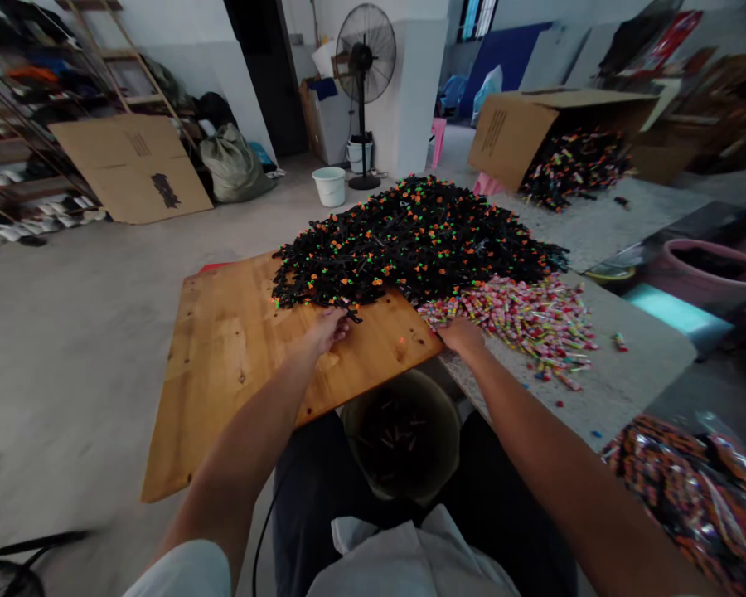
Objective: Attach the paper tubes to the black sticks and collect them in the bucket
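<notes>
My left hand (331, 332) is over the wooden board (217, 356), its fingers closed on a small black plastic piece (351, 313) at the near edge of a large heap. That heap (404, 236) is made of black plastic pieces with orange and green tips, perhaps toy guns. My right hand (463, 336) is at the board's right corner, beside a pile of small, colourful candy-like tubes (528, 319). Its fingers look closed, but whatever they hold is hidden. Between my legs, below the board, stands a bucket (451, 431) with some pieces inside.
On the right, a grey tabletop (652, 365) carries the tubes. Behind it an open carton (510, 137) spills more pieces. A pink tub (677, 274) and plastic-bagged goods (677, 489) are further right. A standing fan (364, 58) and white bucket (330, 189) are beyond the heap.
</notes>
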Demonstrator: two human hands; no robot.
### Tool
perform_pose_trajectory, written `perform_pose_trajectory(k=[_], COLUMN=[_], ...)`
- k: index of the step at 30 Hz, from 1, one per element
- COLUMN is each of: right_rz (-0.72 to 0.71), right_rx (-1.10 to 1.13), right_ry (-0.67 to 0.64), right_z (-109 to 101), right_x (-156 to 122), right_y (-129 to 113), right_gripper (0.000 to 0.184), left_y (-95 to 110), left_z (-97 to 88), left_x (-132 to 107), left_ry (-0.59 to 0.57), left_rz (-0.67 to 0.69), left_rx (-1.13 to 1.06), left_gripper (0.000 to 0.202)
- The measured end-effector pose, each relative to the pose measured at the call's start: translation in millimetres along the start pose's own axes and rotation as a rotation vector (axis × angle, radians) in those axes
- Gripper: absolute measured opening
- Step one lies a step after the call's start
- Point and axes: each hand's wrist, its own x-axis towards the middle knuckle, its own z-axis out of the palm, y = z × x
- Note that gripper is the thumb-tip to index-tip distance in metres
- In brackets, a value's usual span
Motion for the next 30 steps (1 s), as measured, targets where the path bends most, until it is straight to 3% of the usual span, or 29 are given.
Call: perform_pose_trajectory(k=[3, 6, 9, 11, 18, 30], right_rz=[-0.030, -0.112, -0.215, -0.269, -0.339, -0.364], right_rx=[0.097, 0.474, 0.937, 1.097, 1.177, 1.283], right_ry=[0.091, 0.174, 0.007, -0.077, -0.217, -0.271], right_z=[-2.9, -1.3, 3.5, 7.5, 14.9, 5.3], right_x=[-18.3, -53.5, -95.8, -118.9, -147.0, -157.0], right_y=[3.9, 1.0, -10.8, -20.1, -32.9, -32.0], right_gripper=[0.030, 0.022, 0.020, 0.022, 0.035, 0.038], left_y=[-16.7, -28.7, -30.0, -26.0, -11.4, -6.9], left_z=[-2.6, 7.4, 25.0, 36.9, 60.9, 61.6], left_x=[-33.5, -66.6, -93.5, -107.0, -131.4, -143.8], left_ry=[-0.082, -0.177, -0.266, -0.296, -0.311, -0.331], left_rz=[0.024, 0.052, 0.080, 0.088, 0.173, 0.283], left_rx=[-0.152, -0.346, -0.458, -0.489, -0.476, -0.395], left_gripper=[0.020, 0.022, 0.025, 0.027, 0.038, 0.041])
